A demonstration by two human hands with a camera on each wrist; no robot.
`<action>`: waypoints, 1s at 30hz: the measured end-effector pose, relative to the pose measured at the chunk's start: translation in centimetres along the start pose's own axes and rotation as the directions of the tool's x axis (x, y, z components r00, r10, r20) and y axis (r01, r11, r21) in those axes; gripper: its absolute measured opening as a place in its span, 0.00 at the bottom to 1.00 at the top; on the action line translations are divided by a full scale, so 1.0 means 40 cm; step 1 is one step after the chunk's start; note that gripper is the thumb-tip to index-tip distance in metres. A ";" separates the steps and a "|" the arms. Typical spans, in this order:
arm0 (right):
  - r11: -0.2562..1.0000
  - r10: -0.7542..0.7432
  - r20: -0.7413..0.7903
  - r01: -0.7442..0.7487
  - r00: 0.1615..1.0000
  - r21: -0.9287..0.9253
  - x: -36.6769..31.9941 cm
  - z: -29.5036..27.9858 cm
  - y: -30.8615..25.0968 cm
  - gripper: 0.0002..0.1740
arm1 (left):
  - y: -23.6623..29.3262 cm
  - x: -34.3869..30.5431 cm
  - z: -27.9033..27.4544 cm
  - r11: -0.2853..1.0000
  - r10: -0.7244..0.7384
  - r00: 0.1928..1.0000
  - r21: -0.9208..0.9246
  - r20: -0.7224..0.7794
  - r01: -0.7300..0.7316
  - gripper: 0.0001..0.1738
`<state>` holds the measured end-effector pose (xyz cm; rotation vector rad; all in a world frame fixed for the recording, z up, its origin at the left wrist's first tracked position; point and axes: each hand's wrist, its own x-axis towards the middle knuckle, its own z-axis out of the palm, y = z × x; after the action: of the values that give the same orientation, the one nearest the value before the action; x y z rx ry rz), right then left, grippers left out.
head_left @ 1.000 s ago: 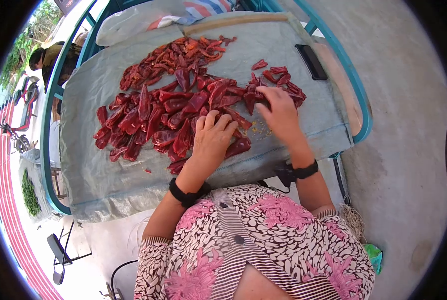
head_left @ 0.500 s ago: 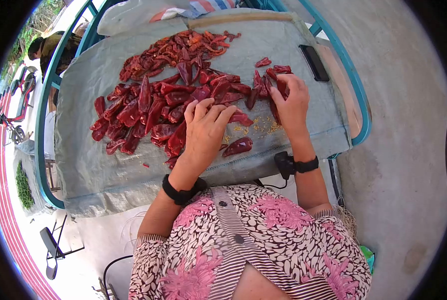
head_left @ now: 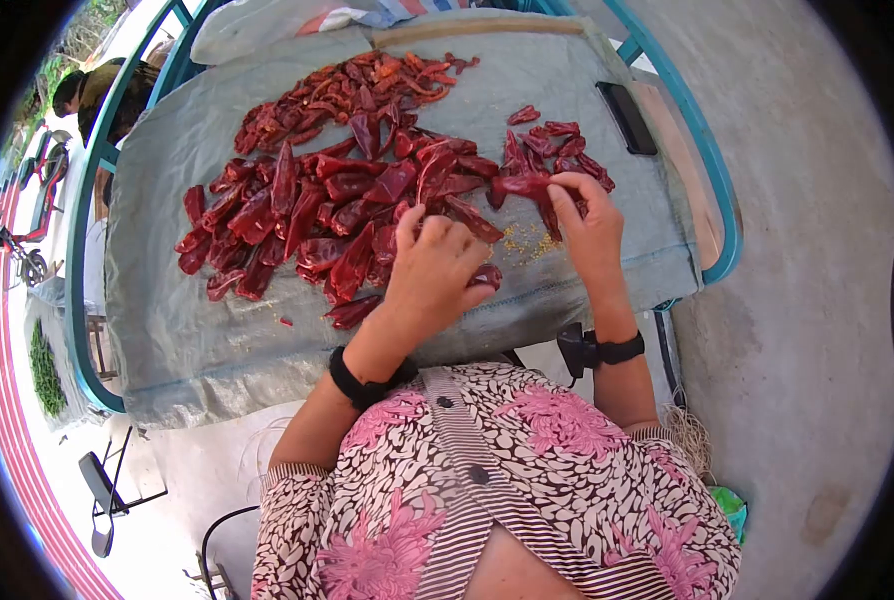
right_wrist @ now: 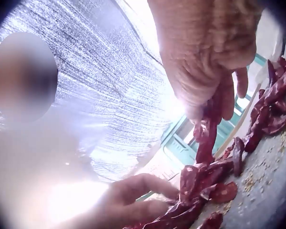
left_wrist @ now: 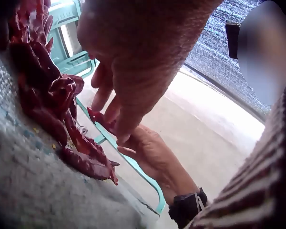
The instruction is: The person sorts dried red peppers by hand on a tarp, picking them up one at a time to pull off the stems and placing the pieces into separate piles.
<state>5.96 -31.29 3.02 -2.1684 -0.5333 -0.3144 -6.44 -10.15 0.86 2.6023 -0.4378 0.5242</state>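
In the head view my right hand [head_left: 592, 225] pinches a dried red chili pepper [head_left: 522, 186] between thumb and fingers, above a small group of peppers. The same pepper [right_wrist: 207, 138] hangs from my fingertips in the right wrist view. My left hand [head_left: 437, 265] hovers low over the near right edge of the main heap of red peppers [head_left: 307, 215], fingers loosely bent, nothing visibly in its grip. Close by its thumb lies a single glossy pepper [head_left: 485, 276], partly covered by the hand.
Torn, orange-red pepper pieces [head_left: 357, 90] lie at the back of the grey-green sheet [head_left: 187, 360]. Pale yellow seeds [head_left: 527, 242] are scattered near the right hand. A black phone [head_left: 627, 118] rests at the right, by the teal metal frame [head_left: 707, 170]. A person [head_left: 107, 95] is beyond the left side.
My right hand has reached into the small right-hand group and now holds a pepper out sideways toward the left. My left hand has shifted slightly right and toward my body.
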 end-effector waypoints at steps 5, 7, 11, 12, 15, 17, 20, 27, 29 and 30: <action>0.933 -0.250 -0.143 0.199 0.958 -0.301 -0.005 0.022 0.019 0.13 | 0.002 -0.011 0.019 0.996 0.019 0.993 0.086 0.119 -0.030 0.20; 0.972 -0.219 -0.014 0.216 0.976 -0.091 -0.034 0.025 -0.015 0.15 | -0.001 -0.013 0.020 0.998 0.016 0.994 0.064 0.110 -0.023 0.17; 0.965 -0.255 0.248 0.261 0.935 0.009 -0.085 0.026 -0.051 0.18 | 0.002 -0.012 0.026 0.995 0.019 0.994 0.098 0.105 -0.029 0.12; 0.962 -0.263 0.297 0.271 0.918 0.013 -0.095 0.022 -0.051 0.19 | 0.003 -0.010 0.029 0.990 0.022 0.993 0.134 0.115 -0.038 0.11; 0.964 -0.263 0.378 0.261 0.888 0.058 -0.117 0.017 -0.051 0.18 | -0.007 -0.008 0.047 0.996 -0.054 0.998 0.073 0.013 0.053 0.09; 0.973 -0.227 0.409 0.184 0.884 0.140 -0.130 0.019 -0.044 0.18 | 0.000 0.001 0.046 0.996 -0.092 0.995 0.001 -0.029 0.092 0.09; 0.975 -0.131 0.426 0.039 0.895 0.218 -0.131 0.013 -0.023 0.18 | 0.014 0.027 0.028 0.994 -0.101 0.993 -0.036 -0.057 0.100 0.10; 0.981 -0.153 0.152 0.168 0.976 -0.092 -0.011 -0.070 0.033 0.19 | 0.004 0.065 0.060 0.986 -0.101 0.986 0.120 -0.134 0.117 0.15; 0.981 -0.111 0.028 0.114 0.993 -0.158 0.019 -0.073 0.029 0.18 | -0.002 0.060 0.074 0.976 -0.138 0.990 0.169 0.002 0.136 0.14; 0.969 -0.172 0.070 0.182 0.983 -0.166 0.028 -0.059 0.024 0.19 | -0.006 0.056 0.068 0.971 -0.159 0.985 0.193 0.067 0.144 0.14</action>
<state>7.32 -33.39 4.22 -2.3055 -0.7580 -0.4115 -3.60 -11.72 -0.53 2.8179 -0.2206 0.4265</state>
